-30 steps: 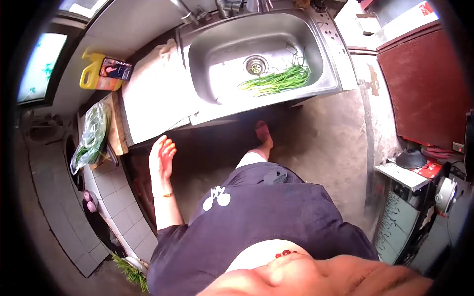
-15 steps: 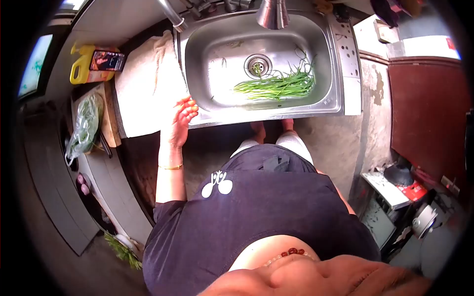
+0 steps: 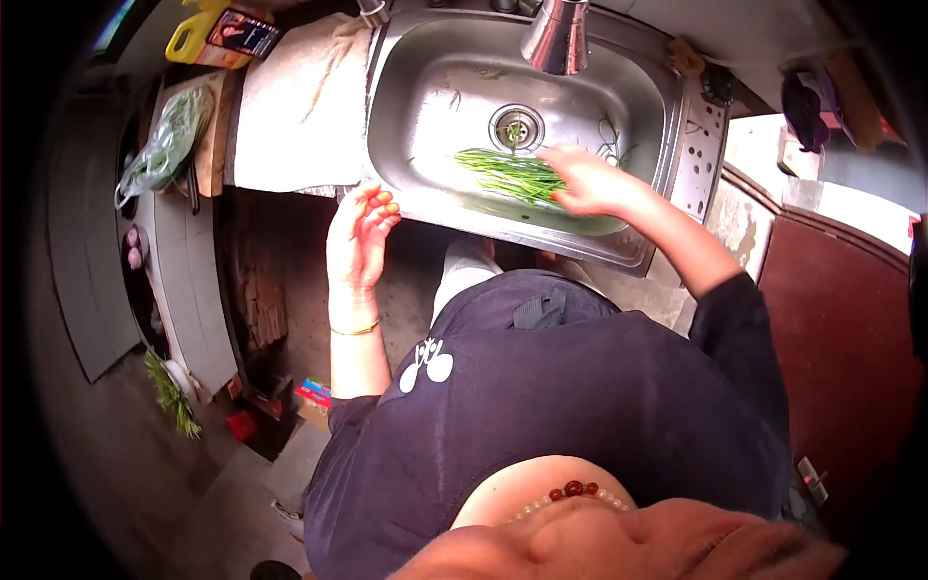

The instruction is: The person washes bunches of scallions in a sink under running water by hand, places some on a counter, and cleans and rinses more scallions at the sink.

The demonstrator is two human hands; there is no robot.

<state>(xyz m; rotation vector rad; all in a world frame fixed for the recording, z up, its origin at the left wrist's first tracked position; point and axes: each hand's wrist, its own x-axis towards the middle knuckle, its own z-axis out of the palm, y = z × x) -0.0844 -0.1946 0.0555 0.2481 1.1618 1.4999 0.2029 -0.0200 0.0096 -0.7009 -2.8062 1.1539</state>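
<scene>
A bundle of chives, long thin green stalks, lies on the floor of the steel sink. My right hand reaches over the sink's front rim and closes around the right end of that bundle, covering part of it. A few loose strands show just beyond the hand. At the sink's front left corner, my left hand is raised palm up, its fingers loosely bent and apart, with nothing in it. The round drain sits behind the chives with green bits in it.
A metal faucet head hangs over the sink's back edge. Left of the sink lies a pale cloth. Beyond it are a yellow jug, a phone and a plastic bag of greens. Red onions sit lower left.
My right hand has come into view and taken hold of the chives. My left hand stays near the sink corner, fingers still loosely bent. The view has shifted and turned a little.
</scene>
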